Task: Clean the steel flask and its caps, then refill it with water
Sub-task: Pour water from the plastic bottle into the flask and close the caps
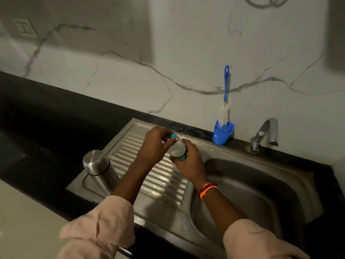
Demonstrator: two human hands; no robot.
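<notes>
Steel flask [97, 164] stands upright at near-left corner of sink drainboard [164, 182], long axis vertical, cap end up, close to the drainboard's left edge. Both hands over drainboard centre w/ a small clear bottle [177, 148], tilted, teal cap [173, 135] pointing far-left. Left hand [155, 144] pinches the cap; right hand [190, 161] grips bottle body. Basin [252, 184] to the right, tap [265, 135] at far edge, blue bottle brush [225, 101] in holder against wall.
</notes>
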